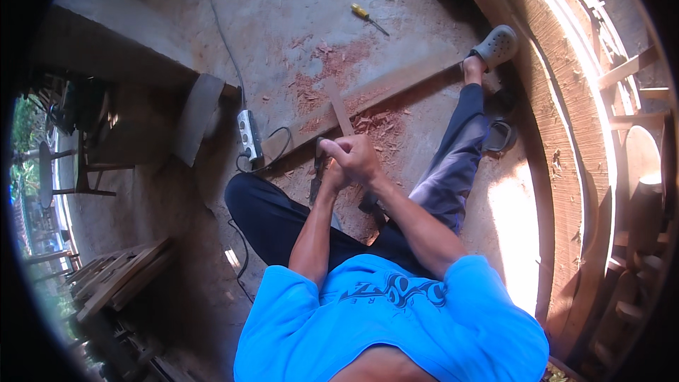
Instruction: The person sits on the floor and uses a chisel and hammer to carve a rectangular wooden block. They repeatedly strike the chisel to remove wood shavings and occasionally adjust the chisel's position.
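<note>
Right hand: fingers clenched around the top of a dark tool, thumb side up, above the near edge of the plank.
Left hand: just beside and below the right hand, touching it; fingers curled on the same tool, the exact grip hidden by the right hand.
Dark tool: held upright to slightly tilted between both hands; its lower end is too shadowed to tell what it touches.
Long plank: lies flat on the concrete floor, running from the power strip toward the sandalled foot, which rests near its far end.
Short wood strip: lies crosswise on the plank, just beyond the hands.
Wood chips: scattered along both plank edges.
Power strip: on the floor at the plank's left end, cable leading away.
Screwdriver: yellow handle, well apart on the floor beyond the plank.
Open room: bare floor beyond the plank; curved timber frame bounds the right side.
</note>
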The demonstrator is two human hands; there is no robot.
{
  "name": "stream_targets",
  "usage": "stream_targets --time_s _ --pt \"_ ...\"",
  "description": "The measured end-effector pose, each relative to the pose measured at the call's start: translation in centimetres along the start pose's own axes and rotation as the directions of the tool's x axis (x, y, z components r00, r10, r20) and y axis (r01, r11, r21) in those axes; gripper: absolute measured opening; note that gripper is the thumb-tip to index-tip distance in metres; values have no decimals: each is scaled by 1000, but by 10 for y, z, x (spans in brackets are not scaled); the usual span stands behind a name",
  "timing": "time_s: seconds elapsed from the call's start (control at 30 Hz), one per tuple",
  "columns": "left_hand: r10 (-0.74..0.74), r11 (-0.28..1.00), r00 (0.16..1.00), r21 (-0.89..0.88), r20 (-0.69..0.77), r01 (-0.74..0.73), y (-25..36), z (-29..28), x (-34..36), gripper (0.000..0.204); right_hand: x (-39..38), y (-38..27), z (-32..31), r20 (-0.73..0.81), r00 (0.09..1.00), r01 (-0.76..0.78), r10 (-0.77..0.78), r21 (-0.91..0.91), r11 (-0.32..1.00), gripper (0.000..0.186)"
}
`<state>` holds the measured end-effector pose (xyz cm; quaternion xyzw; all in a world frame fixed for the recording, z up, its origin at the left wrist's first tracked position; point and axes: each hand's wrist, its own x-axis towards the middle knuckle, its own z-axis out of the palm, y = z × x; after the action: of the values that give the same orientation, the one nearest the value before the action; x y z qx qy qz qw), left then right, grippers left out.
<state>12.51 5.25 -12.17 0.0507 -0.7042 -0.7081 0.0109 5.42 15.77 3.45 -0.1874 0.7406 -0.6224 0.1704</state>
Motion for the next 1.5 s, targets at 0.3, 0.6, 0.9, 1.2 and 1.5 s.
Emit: stream_targets --time_s 0.3,0.6,0.9,1.2,1.5 --pt "129 991 913 20 -387 -132 3 59 -8 34 11 -13 -6 256 966 38 -39 9 999 59" --pt "303 948 900 -3 -313 -320 139 42 18 36 27 -91 -23 274 896 331 -350 112 937 53" --pt "251 943 945 -165 -211 -288 252 -61 57 43 3 -118 -71 -218 964 113 -150 -171 979 47" --pt "185 983 952 44 -242 -180 207 -42 59 47 -160 72 -54 198 767 -275 611 -759 591 44" --pt "424 847 904 379 -58 -373 172 50 53 32 -145 50 -56 189 700 -280 689 -814 508 44"
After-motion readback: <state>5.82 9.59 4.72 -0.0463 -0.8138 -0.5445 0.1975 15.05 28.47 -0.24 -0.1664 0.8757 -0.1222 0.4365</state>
